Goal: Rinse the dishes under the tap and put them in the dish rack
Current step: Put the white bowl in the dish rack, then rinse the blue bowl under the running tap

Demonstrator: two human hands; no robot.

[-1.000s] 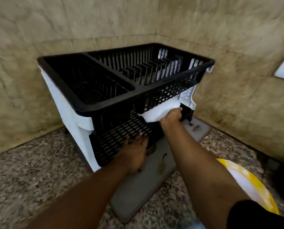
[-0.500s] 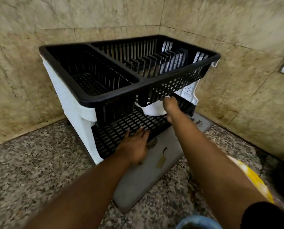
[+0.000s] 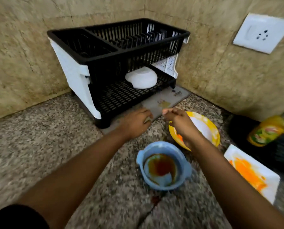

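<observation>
A two-tier black and white dish rack [image 3: 75,76] stands in the corner of the granite counter. A white bowl [image 3: 142,79] lies upside down on its lower shelf, free of both hands. My left hand [image 3: 135,122] rests in front of the rack with fingers curled, holding nothing. My right hand [image 3: 179,120] hovers over a yellow-rimmed plate [image 3: 207,128], fingers loosely curled and empty. A blue bowl [image 3: 162,166] with brown residue sits nearer to me. A white rectangular plate [image 3: 252,172] smeared orange lies at the right.
A grey drip mat [image 3: 164,100] lies under the rack. A yellow bottle [image 3: 267,129] lies on a dark tray [image 3: 273,154] at the right. A white wall socket [image 3: 262,33] is on the right wall. Tiled walls close the corner.
My right hand has let go of the white bowl, which now rests on the lower shelf. Both hands have pulled back from the rack, and the view has moved back.
</observation>
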